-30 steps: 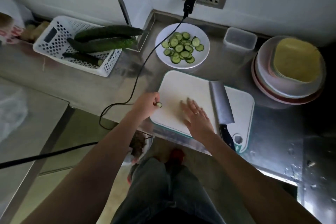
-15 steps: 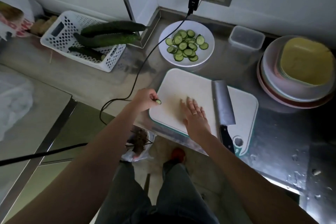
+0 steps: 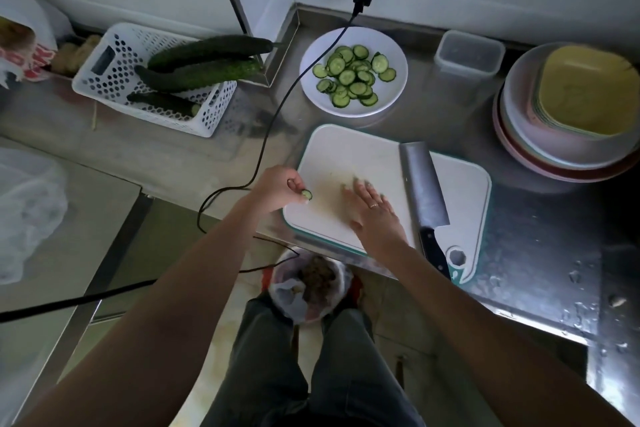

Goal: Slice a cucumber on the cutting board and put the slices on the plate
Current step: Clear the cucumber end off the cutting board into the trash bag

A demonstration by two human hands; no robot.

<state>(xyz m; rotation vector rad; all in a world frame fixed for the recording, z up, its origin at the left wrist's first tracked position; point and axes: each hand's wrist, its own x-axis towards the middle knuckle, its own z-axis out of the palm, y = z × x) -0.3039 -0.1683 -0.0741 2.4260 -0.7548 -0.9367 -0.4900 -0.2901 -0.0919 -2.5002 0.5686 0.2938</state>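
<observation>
Left hand [image 3: 277, 185] is pinching what looks like a cucumber end piece [image 3: 306, 194] at the cutting board's [image 3: 349, 156] 9 o'clock edge. Right hand [image 3: 372, 211] is lying flat, fingers straight, on the board. Cleaver [image 3: 422, 184] is resting at the hand's 3 o'clock. Plate [image 3: 398, 80] of cucumber slices [image 3: 349, 76] is sitting at the board's 12 o'clock; whole cucumbers [image 3: 201, 62] are lying in the white basket [image 3: 114, 80] at 10 o'clock.
</observation>
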